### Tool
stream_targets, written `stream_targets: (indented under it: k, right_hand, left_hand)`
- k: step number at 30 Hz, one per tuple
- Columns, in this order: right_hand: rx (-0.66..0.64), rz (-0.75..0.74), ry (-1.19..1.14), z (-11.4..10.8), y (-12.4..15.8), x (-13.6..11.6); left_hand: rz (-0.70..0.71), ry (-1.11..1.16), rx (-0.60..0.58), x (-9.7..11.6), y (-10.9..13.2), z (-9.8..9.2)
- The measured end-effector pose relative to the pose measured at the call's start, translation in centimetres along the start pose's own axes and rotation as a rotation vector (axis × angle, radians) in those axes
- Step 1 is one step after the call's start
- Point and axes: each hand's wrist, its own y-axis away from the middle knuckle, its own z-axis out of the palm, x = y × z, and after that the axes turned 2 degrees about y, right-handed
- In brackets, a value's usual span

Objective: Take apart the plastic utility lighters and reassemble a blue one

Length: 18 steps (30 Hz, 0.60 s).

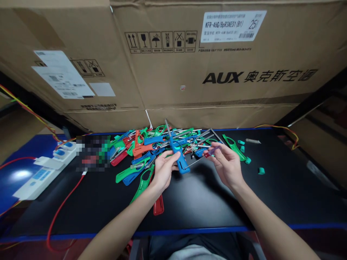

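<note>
Left hand: my left hand [164, 169] was closed around a blue plastic handle with a thin grey metal blade [177, 153], fingers wrapped round the lower part of the handle and thumb on top. I judged the hold was meant to keep the piece steady above the mat, blade tilted up and away toward the pile.

Right hand: my right hand [226, 164] pinched a small translucent purple piece [213, 151] between thumb and fingertips, the other fingers loosely curled. A thin metal wire [195, 162] ran from near that piece down toward the blue handle; I could not tell whether the two parts touched.

Where the work sat: both hands were raised just above the black table mat [206, 198], near its middle, close together but not touching.

Pile: a heap of green, blue, red and orange plastic handles and metal rods [151, 146] lay just behind the hands, probably kept within easy reach.

Loose bits: several small teal plastic caps [248, 160] lay to the right, apart from the heap, near a long green plastic handle [234, 147].

Behind: a large brown cardboard box [173, 65] walled off the back of the table.

Left edge: a white power strip [43, 171] with a red cable [65, 206] lay well apart from the hands.
</note>
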Motion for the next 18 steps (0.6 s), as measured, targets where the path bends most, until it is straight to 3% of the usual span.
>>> stream_targets:
  k: [18]
  right_hand:
    - [0.017,-0.018,0.052,-0.20,0.02,0.02]
  left_hand:
    - [0.008,0.004,0.024,0.15,0.06,0.12]
